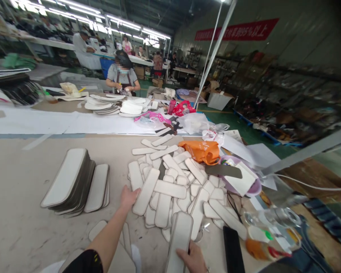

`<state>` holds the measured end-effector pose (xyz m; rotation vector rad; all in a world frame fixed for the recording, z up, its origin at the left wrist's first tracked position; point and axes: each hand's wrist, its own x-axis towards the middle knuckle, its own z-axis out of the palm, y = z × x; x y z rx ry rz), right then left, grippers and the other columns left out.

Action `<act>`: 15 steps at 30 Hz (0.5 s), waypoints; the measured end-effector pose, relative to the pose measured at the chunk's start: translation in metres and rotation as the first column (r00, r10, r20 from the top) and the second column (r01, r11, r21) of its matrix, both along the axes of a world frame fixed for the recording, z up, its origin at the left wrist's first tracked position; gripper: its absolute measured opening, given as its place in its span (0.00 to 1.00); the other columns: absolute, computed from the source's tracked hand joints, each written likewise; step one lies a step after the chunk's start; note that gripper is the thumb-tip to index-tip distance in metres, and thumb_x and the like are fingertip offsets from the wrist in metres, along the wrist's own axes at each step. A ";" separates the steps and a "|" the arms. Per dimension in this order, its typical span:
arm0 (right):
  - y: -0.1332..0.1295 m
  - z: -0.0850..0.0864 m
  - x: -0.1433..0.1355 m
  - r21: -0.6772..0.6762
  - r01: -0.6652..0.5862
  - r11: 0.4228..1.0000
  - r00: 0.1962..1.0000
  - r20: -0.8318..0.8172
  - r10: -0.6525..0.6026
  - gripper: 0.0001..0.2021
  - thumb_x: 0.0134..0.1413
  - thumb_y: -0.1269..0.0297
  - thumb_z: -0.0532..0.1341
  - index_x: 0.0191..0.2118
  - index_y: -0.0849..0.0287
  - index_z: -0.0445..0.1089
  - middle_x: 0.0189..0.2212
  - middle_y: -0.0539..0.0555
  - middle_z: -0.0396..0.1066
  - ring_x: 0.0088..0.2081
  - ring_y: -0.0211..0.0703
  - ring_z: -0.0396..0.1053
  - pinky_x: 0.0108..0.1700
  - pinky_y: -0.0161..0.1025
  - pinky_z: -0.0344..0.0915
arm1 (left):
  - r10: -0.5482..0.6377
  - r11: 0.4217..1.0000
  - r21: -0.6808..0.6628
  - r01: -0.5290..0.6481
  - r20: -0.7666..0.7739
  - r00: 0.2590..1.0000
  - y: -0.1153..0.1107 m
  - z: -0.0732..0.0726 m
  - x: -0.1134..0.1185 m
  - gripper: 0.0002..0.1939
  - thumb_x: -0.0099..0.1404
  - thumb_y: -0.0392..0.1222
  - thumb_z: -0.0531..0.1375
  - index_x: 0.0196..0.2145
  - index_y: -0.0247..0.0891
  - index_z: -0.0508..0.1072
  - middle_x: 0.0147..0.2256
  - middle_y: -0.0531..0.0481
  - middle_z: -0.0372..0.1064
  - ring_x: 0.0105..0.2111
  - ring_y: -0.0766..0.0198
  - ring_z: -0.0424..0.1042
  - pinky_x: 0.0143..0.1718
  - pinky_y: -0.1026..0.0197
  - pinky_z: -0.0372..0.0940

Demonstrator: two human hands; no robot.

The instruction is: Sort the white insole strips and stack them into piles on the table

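My right hand [193, 258] is closed around a few long, pale panels with rounded corners and darker edging; the top panel [182, 231] lies tilted toward the pile, thumb across its face. At the left side of the loose pile, my left hand [128, 197] has its fingers at the lower end of a similar upright panel [135, 175], seemingly gripping it; the fingertips are partly hidden. Many like panels lie overlapping between and beyond both hands, one of them crosswise [170, 189]. Left of my left hand stand a tall stack of larger panels [66, 176] and a lower stack [97, 187].
An orange bag [200, 151] and a purple basin [254, 187] border the pile. A black phone [233, 250], small scissors [200, 233] and a clear jar [284, 217] lie at the right. Across the table, a co-worker [123, 77] sits behind white stacked pieces [105, 104]. A metal post rises at right.
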<state>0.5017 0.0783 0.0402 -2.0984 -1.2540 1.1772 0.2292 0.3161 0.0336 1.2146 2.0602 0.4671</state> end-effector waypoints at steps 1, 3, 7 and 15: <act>0.013 0.008 0.005 0.046 -0.023 0.999 0.999 -0.026 0.024 0.16 0.42 0.58 0.59 0.39 0.55 0.73 0.36 0.56 0.76 0.40 0.51 0.72 0.43 0.42 0.67 | 0.015 1.000 0.011 -0.016 0.026 1.000 0.004 -0.002 0.000 0.40 0.53 0.50 0.61 0.56 0.20 0.56 0.53 0.23 0.62 0.52 0.46 0.65 0.47 0.54 0.62; 0.049 0.023 0.011 0.149 -0.108 0.983 0.994 -0.011 0.111 0.20 0.46 0.58 0.58 0.47 0.58 0.70 0.43 0.59 0.73 0.45 0.52 0.70 0.48 0.44 0.65 | 0.038 0.999 0.032 -0.040 0.068 0.997 0.012 -0.004 0.002 0.39 0.51 0.48 0.64 0.55 0.25 0.58 0.51 0.27 0.65 0.49 0.49 0.68 0.45 0.56 0.63; 0.137 0.033 0.003 0.216 -0.403 0.889 0.869 0.395 0.298 0.18 0.46 0.63 0.59 0.44 0.65 0.71 0.55 0.65 0.61 0.59 0.55 0.55 0.61 0.46 0.50 | 0.063 0.995 0.065 -0.071 0.113 0.992 0.018 -0.006 0.011 0.36 0.48 0.40 0.66 0.54 0.29 0.60 0.51 0.31 0.66 0.49 0.51 0.68 0.45 0.57 0.63; 0.207 0.012 -0.005 -0.073 -0.439 0.896 0.709 0.584 0.395 0.17 0.50 0.61 0.57 0.43 0.66 0.70 0.47 0.66 0.67 0.51 0.55 0.64 0.54 0.45 0.57 | -0.025 0.998 0.067 0.007 0.273 0.962 0.007 -0.014 0.001 0.31 0.48 0.29 0.62 0.52 0.34 0.64 0.44 0.43 0.73 0.42 0.58 0.72 0.44 0.62 0.63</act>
